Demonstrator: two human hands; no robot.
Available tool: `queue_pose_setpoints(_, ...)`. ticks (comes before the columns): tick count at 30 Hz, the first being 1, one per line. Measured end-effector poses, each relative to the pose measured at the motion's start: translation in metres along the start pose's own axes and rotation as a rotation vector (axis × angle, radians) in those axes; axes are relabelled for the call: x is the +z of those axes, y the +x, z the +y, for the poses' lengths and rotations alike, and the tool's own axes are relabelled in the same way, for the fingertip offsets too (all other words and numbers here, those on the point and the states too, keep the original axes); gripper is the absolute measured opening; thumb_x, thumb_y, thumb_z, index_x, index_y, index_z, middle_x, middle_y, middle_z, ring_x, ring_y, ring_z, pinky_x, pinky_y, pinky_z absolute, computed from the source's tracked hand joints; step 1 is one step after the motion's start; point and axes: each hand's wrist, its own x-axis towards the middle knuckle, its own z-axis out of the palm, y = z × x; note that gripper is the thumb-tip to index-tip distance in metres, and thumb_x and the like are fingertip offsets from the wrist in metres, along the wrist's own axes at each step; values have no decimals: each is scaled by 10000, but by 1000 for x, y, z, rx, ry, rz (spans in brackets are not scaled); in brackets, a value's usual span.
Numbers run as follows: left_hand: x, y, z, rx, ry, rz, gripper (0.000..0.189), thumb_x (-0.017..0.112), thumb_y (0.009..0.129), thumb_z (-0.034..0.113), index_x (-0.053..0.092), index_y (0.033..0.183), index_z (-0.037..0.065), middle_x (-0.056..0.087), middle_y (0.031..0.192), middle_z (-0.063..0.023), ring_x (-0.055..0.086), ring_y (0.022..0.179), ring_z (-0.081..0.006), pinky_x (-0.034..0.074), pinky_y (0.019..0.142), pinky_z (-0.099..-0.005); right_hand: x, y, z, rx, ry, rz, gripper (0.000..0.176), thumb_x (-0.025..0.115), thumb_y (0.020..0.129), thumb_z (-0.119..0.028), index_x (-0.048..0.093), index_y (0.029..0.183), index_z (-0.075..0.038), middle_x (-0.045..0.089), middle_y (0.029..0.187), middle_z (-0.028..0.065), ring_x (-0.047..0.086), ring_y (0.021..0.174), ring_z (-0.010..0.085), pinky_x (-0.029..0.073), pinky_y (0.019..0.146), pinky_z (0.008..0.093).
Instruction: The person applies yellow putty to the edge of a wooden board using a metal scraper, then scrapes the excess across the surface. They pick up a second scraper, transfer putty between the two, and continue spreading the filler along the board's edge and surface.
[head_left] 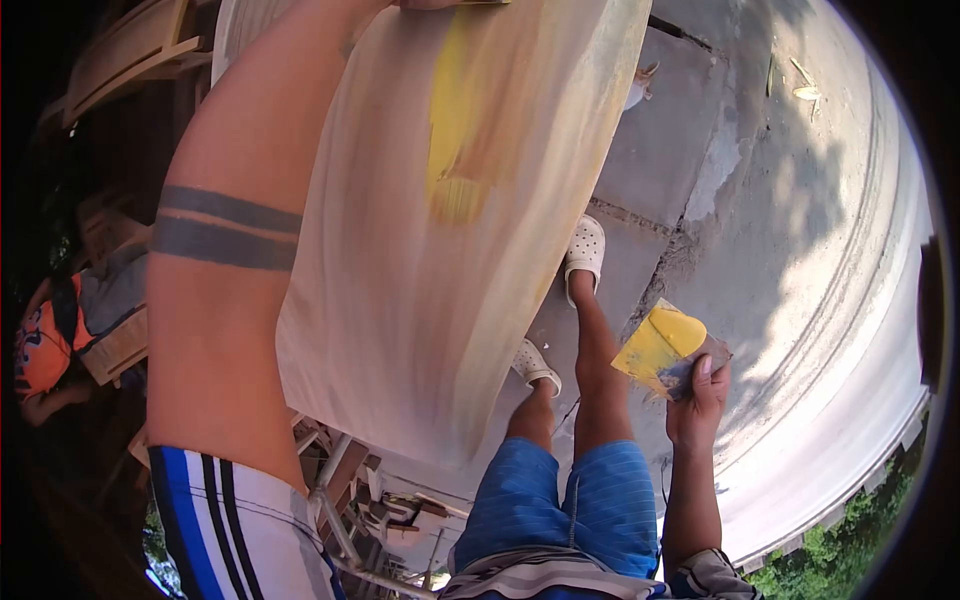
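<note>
A large pale wooden panel (pixel 400 300) fills the middle of the view, with a yellow filler patch (pixel 452 140) smeared on its upper part. My left arm, with a dark double band around it, runs up along the panel's left side. Only a sliver of my left hand (pixel 432 4) shows at the top edge, against the panel; its fingers are cut off. My right hand (pixel 698 402) hangs beside my leg and grips a flat board smeared with yellow filler (pixel 662 348). Below the panel are my legs in blue shorts and white clogs (pixel 585 245).
Cracked concrete ground (pixel 780 200) spreads to the right, with greenery at the lower right. Wooden furniture frames (pixel 130 50) stand at the upper left. A person in an orange top (pixel 40 350) is at the far left. Wood offcuts (pixel 390 500) lie under the panel.
</note>
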Motion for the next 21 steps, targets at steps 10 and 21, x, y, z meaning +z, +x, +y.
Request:
queue_pose_setpoints(10, 187, -211, 70, -176, 117, 193, 459, 471, 690, -115, 673, 1044, 97, 650, 1027, -105, 598, 933, -303, 470, 805, -380, 14, -85, 84, -92, 37, -69, 265, 425, 972, -193, 404, 1179, -28, 541, 1149, 121, 564, 1035, 190, 473, 888, 347)
queue_pose_setpoints(21, 267, -342, 101, -159, 6, 31, 489, 453, 666, -96, 656, 1070, 90, 631, 1057, -129, 578, 963, -326, 451, 842, -397, -13, -153, 107, -35, 54, -33, 293, 440, 969, -213, 396, 1194, -30, 534, 1153, 115, 553, 1048, 187, 467, 894, 345)
